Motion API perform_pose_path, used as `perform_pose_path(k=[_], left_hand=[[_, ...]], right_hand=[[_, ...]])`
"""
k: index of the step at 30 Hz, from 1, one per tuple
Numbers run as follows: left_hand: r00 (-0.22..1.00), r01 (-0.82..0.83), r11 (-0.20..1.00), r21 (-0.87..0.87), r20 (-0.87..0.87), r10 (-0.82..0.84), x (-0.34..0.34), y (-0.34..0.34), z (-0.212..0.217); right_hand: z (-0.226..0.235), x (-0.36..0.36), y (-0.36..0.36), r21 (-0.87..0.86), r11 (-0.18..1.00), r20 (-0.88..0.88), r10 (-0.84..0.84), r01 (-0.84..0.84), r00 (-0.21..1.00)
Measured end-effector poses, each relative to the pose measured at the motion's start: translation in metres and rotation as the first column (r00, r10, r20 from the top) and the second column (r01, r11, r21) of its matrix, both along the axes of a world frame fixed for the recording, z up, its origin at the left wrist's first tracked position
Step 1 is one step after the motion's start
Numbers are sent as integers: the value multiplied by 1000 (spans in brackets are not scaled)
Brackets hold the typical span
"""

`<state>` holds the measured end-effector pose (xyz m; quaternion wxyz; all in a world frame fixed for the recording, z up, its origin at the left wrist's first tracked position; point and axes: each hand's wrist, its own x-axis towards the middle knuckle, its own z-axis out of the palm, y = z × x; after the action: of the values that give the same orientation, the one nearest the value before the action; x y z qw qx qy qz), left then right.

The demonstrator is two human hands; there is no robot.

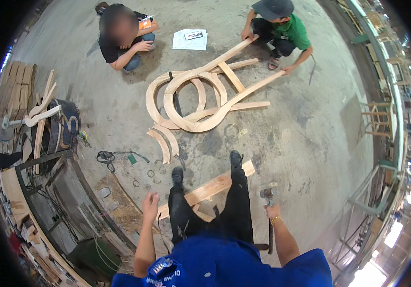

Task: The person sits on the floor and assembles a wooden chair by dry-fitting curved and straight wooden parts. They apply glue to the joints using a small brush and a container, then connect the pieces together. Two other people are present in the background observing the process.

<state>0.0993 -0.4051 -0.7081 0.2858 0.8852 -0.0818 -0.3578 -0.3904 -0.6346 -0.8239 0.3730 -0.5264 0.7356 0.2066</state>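
While we stand on the plank (215, 187), right hand (272, 210) grips the hammer (268, 193) (head up); left hand (150, 203) hangs empty, fingers loosely curled. Step: between blows, we judge; next calls for stooping

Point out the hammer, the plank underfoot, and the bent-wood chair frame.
hammer (268, 193), head view, on its metal head, above the right hand (272, 211).
plank (210, 188), head view, on its bare middle between the shoes.
bent-wood chair frame (205, 125), head view, on its lower curve.

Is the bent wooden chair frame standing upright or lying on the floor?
Lying flat. The chair frame rests on the concrete floor, its loops and legs spread sideways.
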Motion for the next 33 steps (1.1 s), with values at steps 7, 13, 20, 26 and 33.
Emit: perform_pose_path(k=[7, 13, 20, 26, 33], left_hand=[[1000, 23, 999, 35, 4, -23, -63, -110, -174], [849, 443, 893, 84, 281, -447, -8, -257, -286], [593, 612, 769, 188, 535, -602, 16, -283, -310], [572, 740, 653, -162, 663, -483, -56, -331, -274], [661, 618, 779, -107, 608, -440, -55, -303, -291]], right_hand=[[-265, 43, -204, 13, 896, -9, 444, -444, 896], [-440, 148, -307, -11, 902, 153, 428, -432, 891], [-509, 152, -328, -175, 847, 329, 531, -502, 781], [-525, 42, -301, 300, 949, 343, -12, -97, 939], [-513, 46, -246, 539, 842, 489, -290, -23, 823]])
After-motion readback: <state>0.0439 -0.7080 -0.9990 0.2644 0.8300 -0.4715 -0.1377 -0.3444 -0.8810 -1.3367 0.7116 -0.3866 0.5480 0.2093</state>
